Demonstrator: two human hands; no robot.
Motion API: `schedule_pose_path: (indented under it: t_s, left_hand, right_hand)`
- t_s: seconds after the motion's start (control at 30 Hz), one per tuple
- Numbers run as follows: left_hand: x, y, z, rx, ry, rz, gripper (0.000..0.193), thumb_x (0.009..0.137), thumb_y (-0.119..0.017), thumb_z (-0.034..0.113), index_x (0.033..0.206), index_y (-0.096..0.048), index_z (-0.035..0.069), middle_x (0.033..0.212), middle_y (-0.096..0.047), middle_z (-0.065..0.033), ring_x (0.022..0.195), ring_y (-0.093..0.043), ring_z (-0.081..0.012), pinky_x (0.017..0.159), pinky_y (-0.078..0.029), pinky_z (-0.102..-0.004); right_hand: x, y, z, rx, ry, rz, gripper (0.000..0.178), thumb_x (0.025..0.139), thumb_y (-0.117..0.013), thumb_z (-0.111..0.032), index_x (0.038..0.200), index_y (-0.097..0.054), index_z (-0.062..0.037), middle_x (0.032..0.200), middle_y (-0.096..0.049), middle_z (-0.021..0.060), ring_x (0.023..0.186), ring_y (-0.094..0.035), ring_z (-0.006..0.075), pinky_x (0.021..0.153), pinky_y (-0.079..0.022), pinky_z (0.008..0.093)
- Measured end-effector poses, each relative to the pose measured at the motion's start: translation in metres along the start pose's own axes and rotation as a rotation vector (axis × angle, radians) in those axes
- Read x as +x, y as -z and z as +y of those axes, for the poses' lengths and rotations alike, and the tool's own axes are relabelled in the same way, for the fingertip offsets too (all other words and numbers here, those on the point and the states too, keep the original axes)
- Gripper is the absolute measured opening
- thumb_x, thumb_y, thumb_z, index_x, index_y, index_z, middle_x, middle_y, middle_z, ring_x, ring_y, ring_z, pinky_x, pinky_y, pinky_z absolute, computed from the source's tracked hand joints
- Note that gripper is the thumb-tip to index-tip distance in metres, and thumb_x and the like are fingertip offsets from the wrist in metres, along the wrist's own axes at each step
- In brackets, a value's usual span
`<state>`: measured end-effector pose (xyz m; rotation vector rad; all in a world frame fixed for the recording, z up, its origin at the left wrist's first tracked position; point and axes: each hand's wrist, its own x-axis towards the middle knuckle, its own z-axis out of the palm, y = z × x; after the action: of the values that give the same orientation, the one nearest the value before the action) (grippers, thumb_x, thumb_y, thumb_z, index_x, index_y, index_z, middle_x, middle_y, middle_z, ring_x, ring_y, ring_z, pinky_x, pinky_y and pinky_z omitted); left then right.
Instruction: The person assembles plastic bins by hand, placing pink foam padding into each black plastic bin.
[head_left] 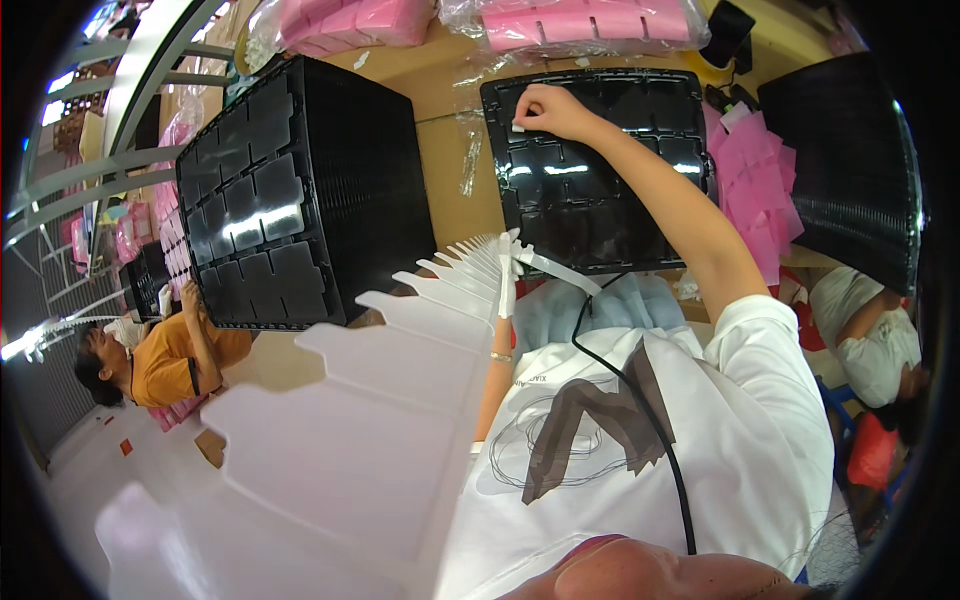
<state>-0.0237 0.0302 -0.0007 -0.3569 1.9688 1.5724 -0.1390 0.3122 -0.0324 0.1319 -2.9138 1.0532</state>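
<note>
My left hand (507, 275), in a white glove, is closed on the narrow far end of a long translucent white plastic strip (370, 430) with notched edges. The strip widens toward the lower left and hides part of my left forearm. A thin white band (560, 270) runs right from that hand. My right hand (552, 110) is over the far left part of a black plastic tray (600, 225) with slotted compartments. Its fingers are pinched together, and a small white bit shows at the fingertips; I cannot tell whether it is a finger cover or a loose piece.
A tall stack of black trays (370, 190) stands left of the tray, and another black stack (850, 170) at the right. Pink sheets (752, 185) lie between. Plastic-wrapped pink bundles (595, 25) are at the back. A co-worker in orange (185, 360) is at the left, another person (865, 330) at the right.
</note>
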Motion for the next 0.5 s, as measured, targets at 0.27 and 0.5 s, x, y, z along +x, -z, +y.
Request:
schedule_pose_path:
  t_s: [0.27, 0.5]
  left_hand:
    - [0.001, -0.024, 0.006, -0.492, 0.01, -0.032, 0.031, 0.096, -0.064, 0.018, 0.114, -0.063, -0.007, 0.084, -0.062, -0.0027, 0.061, -0.047, -0.0049, 0.053, -0.037, -0.0193]
    - [-0.003, -0.064, 0.022, -0.512, 0.009, -0.01, 0.023, 0.095, -0.065, 0.012, 0.111, -0.061, -0.004, 0.093, -0.064, -0.0056, 0.068, -0.053, -0.0067, 0.056, -0.041, -0.0173]
  right_hand:
    - [-0.128, -0.012, -0.047, 1.667, -0.494, -0.055, 0.013, 0.092, -0.058, -0.011, 0.104, -0.061, -0.0044, 0.088, -0.064, 0.0052, 0.072, -0.056, 0.0086, 0.065, -0.046, 0.0223]
    - [-0.18, -0.024, -0.098, 0.797, -0.566, 0.151, 0.009, 0.082, -0.074, -0.013, 0.086, -0.071, -0.0063, 0.072, -0.059, -0.0019, 0.064, -0.052, 0.0077, 0.055, -0.041, 0.0272]
